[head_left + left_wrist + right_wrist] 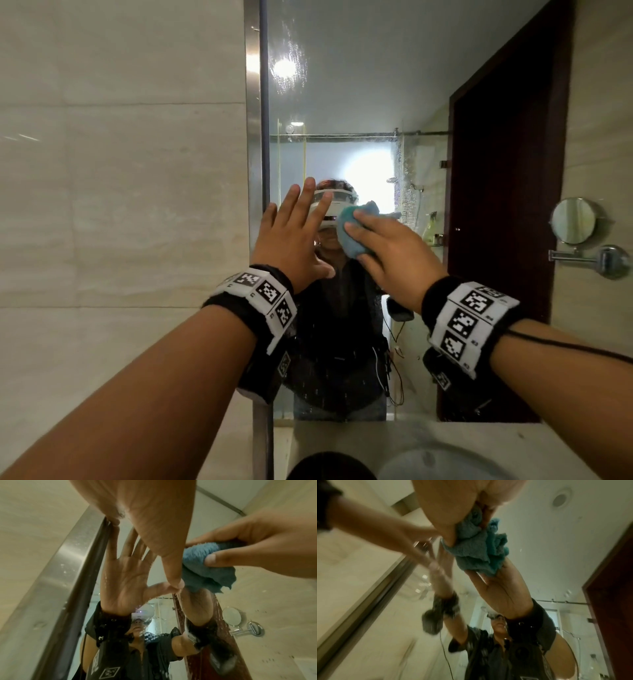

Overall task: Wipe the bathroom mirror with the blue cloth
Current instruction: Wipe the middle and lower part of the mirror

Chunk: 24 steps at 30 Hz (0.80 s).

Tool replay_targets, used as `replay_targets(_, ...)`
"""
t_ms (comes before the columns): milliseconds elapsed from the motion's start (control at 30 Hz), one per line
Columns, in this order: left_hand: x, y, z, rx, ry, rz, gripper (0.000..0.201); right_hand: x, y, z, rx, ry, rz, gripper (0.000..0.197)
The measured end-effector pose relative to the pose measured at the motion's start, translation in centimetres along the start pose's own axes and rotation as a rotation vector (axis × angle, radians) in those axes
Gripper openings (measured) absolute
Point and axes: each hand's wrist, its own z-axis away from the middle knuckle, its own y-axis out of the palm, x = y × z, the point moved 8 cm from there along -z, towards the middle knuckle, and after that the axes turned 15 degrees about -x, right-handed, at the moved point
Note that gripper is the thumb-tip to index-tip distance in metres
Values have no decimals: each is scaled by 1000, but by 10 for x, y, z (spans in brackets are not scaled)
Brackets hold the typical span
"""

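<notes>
The bathroom mirror (359,85) fills the middle of the head view, with water drops near its upper left. My left hand (294,226) lies flat on the glass with its fingers spread, just right of the steel frame. In the left wrist view the left hand (154,520) touches the mirror (257,601) with its thumb and fingertips. My right hand (387,246) grips the bunched blue cloth (349,236) and presses it on the glass beside the left hand. The right wrist view shows the cloth (474,547) bulging out under the right hand (447,507) against the mirror (539,547). Both hands are at face height.
A steel frame (253,171) borders the mirror on the left, with beige tiled wall beyond it. A round swing-arm mirror (575,221) hangs at the right. The counter (342,442) and a sink basin (445,462) lie below. A dark door is reflected in the glass.
</notes>
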Motion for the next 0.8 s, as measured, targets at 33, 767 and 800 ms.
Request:
replay_targets(33, 1, 1, 0, -1, 4, -6, 117, 6, 6, 8, 34, -59, 26, 43)
replay_targets(767, -1, 4, -1, 10, -8, -14, 126, 9, 2, 4, 22, -60, 78, 33)
replay_targets(800, -1, 3, -1, 10, -8, -14, 126, 15, 7, 22, 64, -142, 88, 35)
